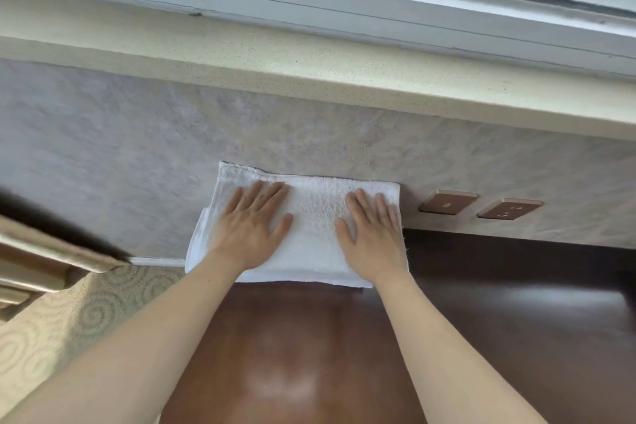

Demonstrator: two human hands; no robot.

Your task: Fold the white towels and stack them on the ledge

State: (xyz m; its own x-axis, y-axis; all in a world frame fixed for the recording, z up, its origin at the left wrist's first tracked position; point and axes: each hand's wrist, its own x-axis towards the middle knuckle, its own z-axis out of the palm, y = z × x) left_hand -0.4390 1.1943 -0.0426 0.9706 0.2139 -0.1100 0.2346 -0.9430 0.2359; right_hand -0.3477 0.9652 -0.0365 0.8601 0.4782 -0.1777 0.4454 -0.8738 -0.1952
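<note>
White towel (311, 217) lay folded on the back end of the brown table (292, 354), far edge up against the wall just below the ledge (309, 65); probably parked there so the wall squared the fold and the hard top gave something to press against. Towel's left side overhung the table edge a bit, layers showing there. Both hands were flat on top of the towel, fingers straight and slightly spread, palms down, nothing grasped, just pressing. Left hand (251, 220) sat on the towel's left half, right hand (373, 234) on its right half near the right edge, thumbs pointing toward each other over the towel's middle. Both forearms came in straight from the near side of the towel, wrists low. Looked like smoothing the fold flat so it would stack neatly; towel was not yet on the ledge, no other towels in view. Two wall sockets (480, 206) were right of the towel, carpet (86, 313) to its lower left
</note>
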